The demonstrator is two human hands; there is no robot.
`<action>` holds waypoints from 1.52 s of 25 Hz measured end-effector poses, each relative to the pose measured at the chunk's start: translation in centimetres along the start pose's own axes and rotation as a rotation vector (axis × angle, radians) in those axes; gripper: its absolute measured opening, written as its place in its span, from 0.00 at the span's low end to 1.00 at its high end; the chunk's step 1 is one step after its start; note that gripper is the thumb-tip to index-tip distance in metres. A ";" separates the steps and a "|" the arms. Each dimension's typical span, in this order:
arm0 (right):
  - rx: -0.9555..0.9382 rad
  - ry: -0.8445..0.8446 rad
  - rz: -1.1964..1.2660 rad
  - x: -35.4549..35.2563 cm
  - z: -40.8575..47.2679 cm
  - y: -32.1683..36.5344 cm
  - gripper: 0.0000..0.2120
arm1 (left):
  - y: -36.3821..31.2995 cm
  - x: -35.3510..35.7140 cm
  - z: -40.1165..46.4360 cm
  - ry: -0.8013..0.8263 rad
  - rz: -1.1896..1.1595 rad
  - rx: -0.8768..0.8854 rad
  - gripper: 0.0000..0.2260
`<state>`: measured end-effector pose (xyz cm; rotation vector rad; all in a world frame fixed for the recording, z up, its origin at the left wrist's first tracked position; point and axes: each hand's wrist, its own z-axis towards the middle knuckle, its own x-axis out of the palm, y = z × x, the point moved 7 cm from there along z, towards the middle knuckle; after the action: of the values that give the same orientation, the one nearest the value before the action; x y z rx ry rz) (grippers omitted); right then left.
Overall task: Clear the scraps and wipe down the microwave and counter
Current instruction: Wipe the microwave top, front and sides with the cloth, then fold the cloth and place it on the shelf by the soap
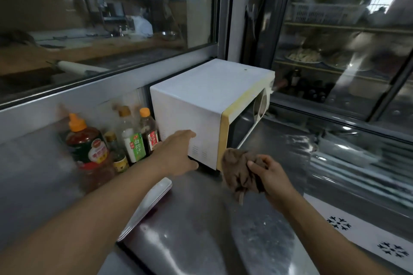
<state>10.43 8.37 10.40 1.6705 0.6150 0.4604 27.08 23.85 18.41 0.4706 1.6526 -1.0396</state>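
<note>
A white microwave (210, 96) with a yellowed front frame stands on the steel counter (196, 225), its door facing right. My left hand (176, 154) lies flat against the microwave's lower left side panel, fingers straight and thumb under the bottom edge. My right hand (270, 174) grips a bunched brown cloth (239, 172) held at the microwave's bottom front corner. Pale specks dot the counter near my right forearm.
Several sauce bottles (89, 147) crowd the counter left of the microwave. A stack of white plates (149, 203) lies under my left forearm. A glass-fronted display fridge (344, 51) stands right, and a window with a steel ledge (89, 89) runs behind.
</note>
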 end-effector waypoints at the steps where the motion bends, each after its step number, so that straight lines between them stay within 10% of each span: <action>1: -0.005 -0.010 0.025 -0.2 -1.5 1.1 0.05 | -1.0 0.0 -1.6 0.012 -0.056 0.022 0.33; 11: -0.079 0.024 0.195 -1.2 -17.5 8.5 0.07 | -12.0 -1.4 -14.0 -0.022 -0.521 0.183 0.04; 23: -0.188 0.365 -0.238 -7.7 -26.7 8.9 0.41 | -19.6 -2.5 -17.3 -0.148 -0.437 0.132 0.14; 28: -0.263 0.107 -0.233 -15.5 -25.4 9.5 0.06 | -26.5 -0.2 -17.3 -0.029 -0.370 0.219 0.13; 38: -0.261 0.086 -0.402 -33.9 -21.9 9.2 0.07 | -37.5 7.5 -14.6 0.114 -0.308 0.031 0.05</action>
<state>-28.06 2.87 24.69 1.2459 0.8924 0.3049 -11.77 14.11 26.99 0.3048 1.8516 -1.2847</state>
